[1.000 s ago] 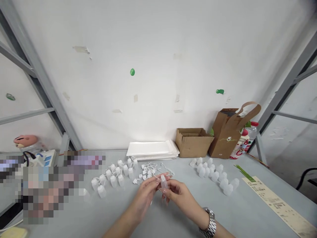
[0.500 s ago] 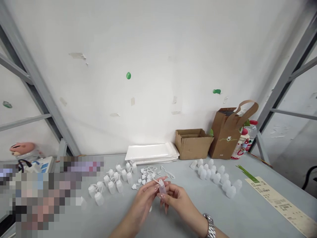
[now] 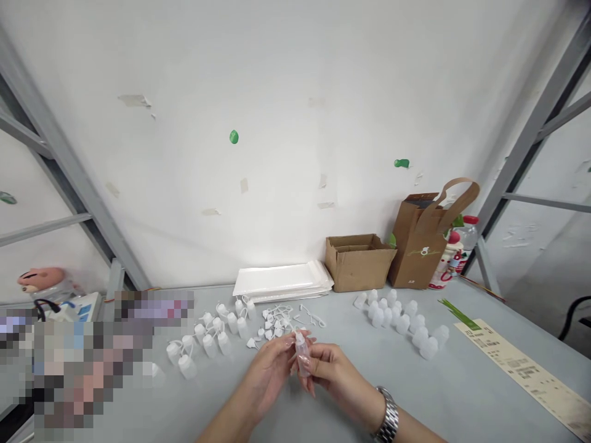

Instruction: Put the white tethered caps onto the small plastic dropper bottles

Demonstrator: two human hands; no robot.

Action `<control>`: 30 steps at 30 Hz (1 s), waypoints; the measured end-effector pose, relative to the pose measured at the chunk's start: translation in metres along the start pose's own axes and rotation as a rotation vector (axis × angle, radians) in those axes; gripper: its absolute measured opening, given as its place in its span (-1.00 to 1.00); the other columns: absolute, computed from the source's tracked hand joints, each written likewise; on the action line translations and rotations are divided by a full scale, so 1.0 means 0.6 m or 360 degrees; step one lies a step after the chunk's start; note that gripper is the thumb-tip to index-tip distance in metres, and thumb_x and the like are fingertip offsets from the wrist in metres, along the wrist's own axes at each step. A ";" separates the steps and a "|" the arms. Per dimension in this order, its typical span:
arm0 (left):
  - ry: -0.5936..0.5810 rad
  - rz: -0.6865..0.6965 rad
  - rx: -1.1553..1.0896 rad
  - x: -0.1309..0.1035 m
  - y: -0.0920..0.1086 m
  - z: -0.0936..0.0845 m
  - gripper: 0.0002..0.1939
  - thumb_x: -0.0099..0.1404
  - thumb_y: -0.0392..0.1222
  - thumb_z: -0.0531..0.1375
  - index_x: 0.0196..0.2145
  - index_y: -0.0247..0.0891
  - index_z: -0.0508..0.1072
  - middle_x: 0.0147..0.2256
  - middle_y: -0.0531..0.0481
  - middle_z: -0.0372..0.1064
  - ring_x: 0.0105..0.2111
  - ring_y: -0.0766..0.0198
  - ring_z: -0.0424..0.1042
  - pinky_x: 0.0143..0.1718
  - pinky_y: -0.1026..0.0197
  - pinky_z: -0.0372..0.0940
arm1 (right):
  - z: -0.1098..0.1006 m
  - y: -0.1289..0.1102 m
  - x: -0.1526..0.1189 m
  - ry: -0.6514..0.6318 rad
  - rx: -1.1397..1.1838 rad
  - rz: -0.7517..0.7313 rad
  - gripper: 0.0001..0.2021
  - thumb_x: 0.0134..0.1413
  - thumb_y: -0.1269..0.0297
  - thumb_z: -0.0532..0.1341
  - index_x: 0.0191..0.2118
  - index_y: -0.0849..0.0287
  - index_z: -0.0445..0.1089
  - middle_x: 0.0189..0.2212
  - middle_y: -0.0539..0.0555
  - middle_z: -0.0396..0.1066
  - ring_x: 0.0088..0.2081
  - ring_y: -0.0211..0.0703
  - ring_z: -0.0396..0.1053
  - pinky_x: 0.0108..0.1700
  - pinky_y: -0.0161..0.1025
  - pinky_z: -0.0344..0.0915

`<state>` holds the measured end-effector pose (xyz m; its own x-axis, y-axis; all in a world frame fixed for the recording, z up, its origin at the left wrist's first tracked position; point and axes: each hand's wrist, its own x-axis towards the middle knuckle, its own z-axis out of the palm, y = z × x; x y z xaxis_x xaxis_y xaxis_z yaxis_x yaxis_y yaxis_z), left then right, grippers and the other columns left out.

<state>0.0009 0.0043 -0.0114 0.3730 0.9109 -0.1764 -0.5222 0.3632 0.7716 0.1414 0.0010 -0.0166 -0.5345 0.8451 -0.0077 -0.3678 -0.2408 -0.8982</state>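
A small translucent bottle stands nearly upright between my two hands, near the table's front middle. My right hand grips its body from the right. The fingertips of my left hand are pressed at its white top. Just beyond the hands lies a pile of white caps with straps. To the left stand several small bottles with looped caps. Over on the right are several translucent bottles without straps.
White flat packages, an open cardboard box and a brown paper bag line the wall. A long printed paper strip lies at the right. Part of the left side is pixelated.
The bottle between my hands shows more of its body, and my left fingers have shifted up to its top. The view has shifted slightly.
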 end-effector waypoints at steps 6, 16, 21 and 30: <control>-0.0096 -0.0190 -0.0286 -0.005 -0.001 0.003 -0.80 0.16 -0.26 0.08 -0.32 -0.34 0.48 -0.45 -0.05 0.45 -0.30 0.23 0.39 -0.24 0.24 0.21 | -0.001 0.001 -0.003 -0.0183 0.0255 0.0061 -0.72 -0.09 0.19 0.29 -0.46 0.40 0.47 -0.70 0.01 0.31 -0.68 -0.41 0.16 -0.58 -0.40 -0.02; -0.0177 -0.0206 -0.0315 -0.008 -0.004 0.009 -0.88 0.22 -0.26 0.08 -0.31 -0.27 0.41 -0.27 -0.08 0.46 -0.18 0.16 0.40 -0.15 0.18 0.19 | -0.009 0.006 -0.004 -0.0457 0.0692 0.0190 -0.72 -0.07 0.20 0.28 -0.43 0.41 0.45 -0.71 -0.02 0.28 -0.66 -0.38 0.12 -0.47 -0.32 0.08; -0.0205 -0.0185 -0.0376 -0.011 -0.009 0.006 -0.93 0.17 -0.29 0.15 -0.34 -0.26 0.41 -0.35 -0.04 0.47 -0.12 0.17 0.37 -0.08 0.17 0.15 | -0.004 0.007 -0.005 -0.0570 0.0753 0.0223 -0.75 -0.09 0.23 0.30 -0.44 0.39 0.42 -0.73 -0.05 0.25 -0.69 -0.40 0.06 -0.46 -0.30 0.08; -0.0362 -0.0120 -0.0324 -0.023 -0.010 0.008 -0.68 0.02 -0.21 0.30 -0.22 -0.25 0.40 -0.43 0.01 0.42 -0.32 0.25 0.41 -0.19 0.20 0.19 | -0.002 0.011 -0.012 -0.0762 0.0745 0.0309 -0.70 -0.17 0.16 0.33 -0.51 0.38 0.39 -0.77 -0.08 0.19 -0.70 -0.39 0.02 -0.46 -0.26 0.13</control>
<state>0.0026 -0.0113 -0.0109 0.5666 0.8211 -0.0693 -0.6207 0.4807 0.6194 0.1438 -0.0059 -0.0231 -0.8610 0.4883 0.1424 -0.4633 -0.6377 -0.6154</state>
